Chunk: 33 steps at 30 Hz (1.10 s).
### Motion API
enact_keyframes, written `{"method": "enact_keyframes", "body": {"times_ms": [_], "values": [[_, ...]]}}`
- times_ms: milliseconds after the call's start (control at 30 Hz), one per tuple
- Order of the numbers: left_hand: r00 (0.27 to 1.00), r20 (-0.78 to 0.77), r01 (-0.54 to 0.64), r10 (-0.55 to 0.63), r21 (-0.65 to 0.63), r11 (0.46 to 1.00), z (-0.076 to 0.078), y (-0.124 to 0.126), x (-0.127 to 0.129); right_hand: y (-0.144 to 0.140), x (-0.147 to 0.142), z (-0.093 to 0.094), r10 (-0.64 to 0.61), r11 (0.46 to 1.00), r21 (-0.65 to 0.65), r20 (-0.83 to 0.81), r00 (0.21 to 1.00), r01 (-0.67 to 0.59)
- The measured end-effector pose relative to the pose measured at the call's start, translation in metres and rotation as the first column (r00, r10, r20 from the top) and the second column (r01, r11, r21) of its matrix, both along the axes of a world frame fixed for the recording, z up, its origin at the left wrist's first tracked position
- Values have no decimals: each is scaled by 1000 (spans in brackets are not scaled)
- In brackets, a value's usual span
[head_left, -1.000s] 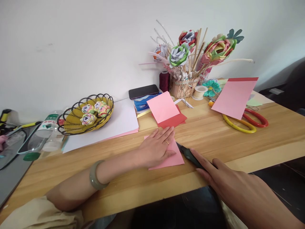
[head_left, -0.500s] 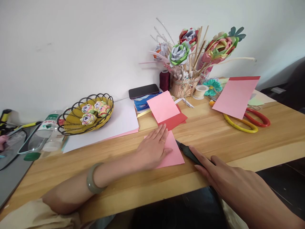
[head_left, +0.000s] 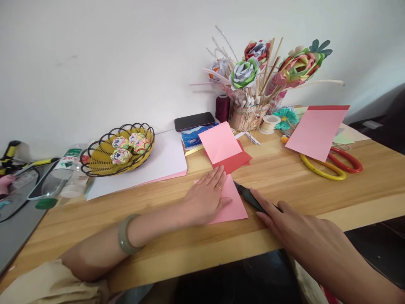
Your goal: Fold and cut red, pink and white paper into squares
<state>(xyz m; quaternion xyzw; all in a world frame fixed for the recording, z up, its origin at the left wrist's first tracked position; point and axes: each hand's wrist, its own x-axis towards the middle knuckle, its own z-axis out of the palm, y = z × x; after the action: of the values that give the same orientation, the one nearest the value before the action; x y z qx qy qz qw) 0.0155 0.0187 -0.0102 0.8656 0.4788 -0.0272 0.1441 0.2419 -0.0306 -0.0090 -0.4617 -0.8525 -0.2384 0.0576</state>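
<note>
Left hand (head_left: 207,198): laid flat, fingers spread and nearly straight, pressing on the pink sheet (head_left: 232,207) — gripping nothing, just pinning the paper to the wooden table (head_left: 284,177) so it cannot slide.
Right hand (head_left: 300,230): fingers stretched forward and low over the dark cutter (head_left: 251,200), forefinger lying along its handle; grip from below hidden, so cannot tell whether closed round it.
Pink sheet: near the front edge of the table, just in front of the folded pink-and-red card (head_left: 226,147); right edge left bare of the palm, and there the cutter's tip meets it.
Dark cutter: just right of the pink sheet, angled toward its far right corner, handle under the right hand.
Folded card: standing tented beyond the pink sheet, red leaf flat, pink leaf raised.
Larger pink sheet (head_left: 316,131): well right of the pink sheet, propped aslant over yellow and red scissors (head_left: 332,162).
Paper flowers (head_left: 253,67): on sticks in a woven pot, far behind the pink sheet, against the wall.
Wire basket (head_left: 118,150): well left of the pink sheet, holding small folded blooms, resting on white paper.
Phone (head_left: 194,121): dark, lying on a blue tissue pack (head_left: 193,137) behind the folded card.
Writing: white lettering on the tissue pack, too small to read; green label on the bottle (head_left: 68,162) left of the basket — illegible.
</note>
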Motion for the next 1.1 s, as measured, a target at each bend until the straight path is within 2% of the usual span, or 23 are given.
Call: {"method": "enact_keyframes", "body": {"times_ms": [400,600,933,1000,1100], "values": [[1000,-14,-7,6,-21,1000,3,0,1,5,-2,-4,-23,1000,-13,9,1000,23],[1000,-28,-12,11,-43,999,5,0,2,7,-5,-2,-26,999,21,28,999,26],[996,76,-36,41,-61,998,-1,-2,0,12,-2,-4,-82,995,56,54,995,79],[992,117,-37,46,-78,996,-1,-2,-2,12,4,-8,-104,995,15,3,995,103],[969,229,-80,90,-54,995,5,-1,-7,12,16,-11,-159,984,-102,-173,972,143]]}}
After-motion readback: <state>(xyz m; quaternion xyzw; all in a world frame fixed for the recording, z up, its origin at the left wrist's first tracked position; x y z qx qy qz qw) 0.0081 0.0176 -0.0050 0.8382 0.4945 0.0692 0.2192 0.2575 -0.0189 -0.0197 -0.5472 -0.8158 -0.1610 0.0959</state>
